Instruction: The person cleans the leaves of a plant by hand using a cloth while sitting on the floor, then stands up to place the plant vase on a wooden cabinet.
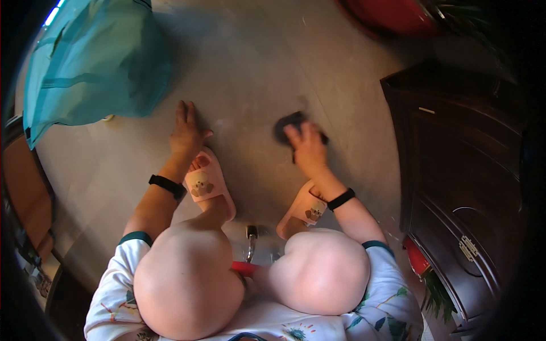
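Observation:
My right hand point(310, 151) is pressed over a dark, blurred item point(286, 126), perhaps a cloth or pad, just above or on the grey floor point(251, 85). A thin dark strip hangs from the item beside my thumb side. My left hand point(187, 132) is held out flat at or near the floor, fingers extended and thumb apart, with nothing in it. Just below that hand is my foot in a pink slipper point(213, 179) with an animal decoration. The matching slipper point(300, 209) shows under my right forearm. Faint pale marks lie on the floor between my hands.
At the upper left stands a large teal fabric bag or cover point(102, 72). A dark wooden cabinet point(452, 149) lines the right side. A red rounded pot point(392, 17) is at the upper right. Between my legs shows a chrome seat leg point(251, 247).

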`<state>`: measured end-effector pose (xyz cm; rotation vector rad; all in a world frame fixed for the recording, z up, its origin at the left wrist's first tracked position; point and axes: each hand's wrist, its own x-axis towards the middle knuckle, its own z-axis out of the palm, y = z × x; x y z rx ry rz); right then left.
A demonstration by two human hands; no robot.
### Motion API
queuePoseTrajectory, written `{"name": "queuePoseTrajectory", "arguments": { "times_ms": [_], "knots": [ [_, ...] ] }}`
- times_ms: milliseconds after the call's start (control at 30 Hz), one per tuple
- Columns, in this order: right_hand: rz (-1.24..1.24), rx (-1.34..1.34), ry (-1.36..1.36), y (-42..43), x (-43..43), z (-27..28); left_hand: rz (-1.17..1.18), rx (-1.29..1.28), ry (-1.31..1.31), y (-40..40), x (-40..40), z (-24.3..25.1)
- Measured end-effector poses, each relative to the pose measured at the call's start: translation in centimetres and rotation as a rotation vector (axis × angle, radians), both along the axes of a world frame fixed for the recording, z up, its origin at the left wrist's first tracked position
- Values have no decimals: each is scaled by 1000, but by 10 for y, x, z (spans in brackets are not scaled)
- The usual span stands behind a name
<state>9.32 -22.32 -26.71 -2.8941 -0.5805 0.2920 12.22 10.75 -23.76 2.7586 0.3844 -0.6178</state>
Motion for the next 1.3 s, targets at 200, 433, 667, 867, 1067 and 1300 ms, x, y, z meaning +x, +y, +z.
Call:
{"name": "queuePoseTrajectory", "arguments": {
  "times_ms": [200, 433, 667, 867, 1067, 1300],
  "knots": [
    [-1044, -155, 221, -85, 91, 10, -41, 72, -18, -4, 2, -9],
    [-655, -135, 144, -5, 261, 11, -79, 80, -8, -5, 5, -6],
    [38, -118, 209, 100, 244, 30, -130, 35, -53, -3, 1, -8],
    [594, 99, 56, 51, 98, 5, -144, 82, 5, -9, 2, -15],
    [-44, 2, 156, -121, 13, 28, -242, 112, -164, 20, -10, -33],
    [-1767, 472, -59, -212, -123, -24, -198, 11, -252, -2, -12, -32]
  ]
}}
